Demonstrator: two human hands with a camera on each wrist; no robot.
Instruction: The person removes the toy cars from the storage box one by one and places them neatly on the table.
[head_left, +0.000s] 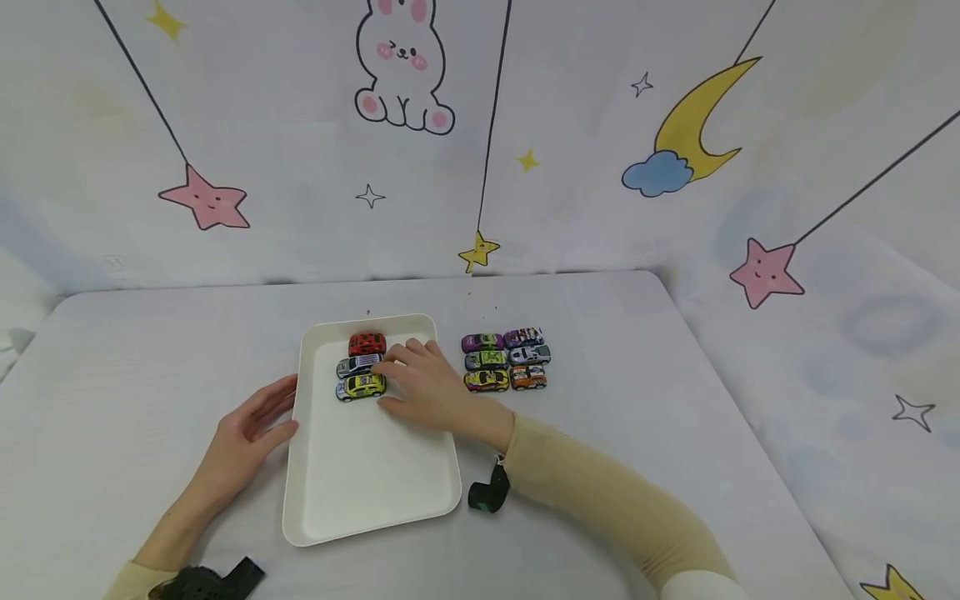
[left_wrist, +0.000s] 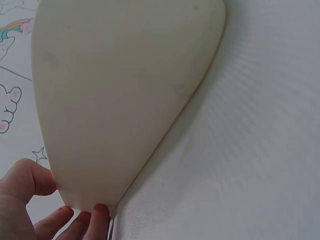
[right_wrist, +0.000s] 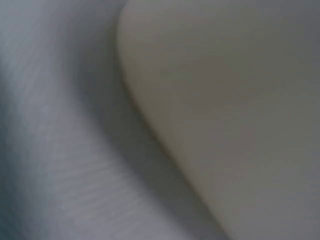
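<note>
While three toy cars (head_left: 358,366) sit in a column inside a white tray (head_left: 367,475), the right hand (head_left: 427,390), fingers parted, reaches their edge, its hold impossible to tell; the left hand (head_left: 243,442), loosely open, touches the rim. Six more cars (head_left: 487,360) stand rightward on the worktop (head_left: 637,392).

Bunny (head_left: 402,79) — yellow moon (head_left: 681,125) — cloud (head_left: 657,174)

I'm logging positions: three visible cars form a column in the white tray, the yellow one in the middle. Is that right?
Not quite: in the white tray, the head view shows the silver car in the middle, between the red car and the yellow car.
</note>
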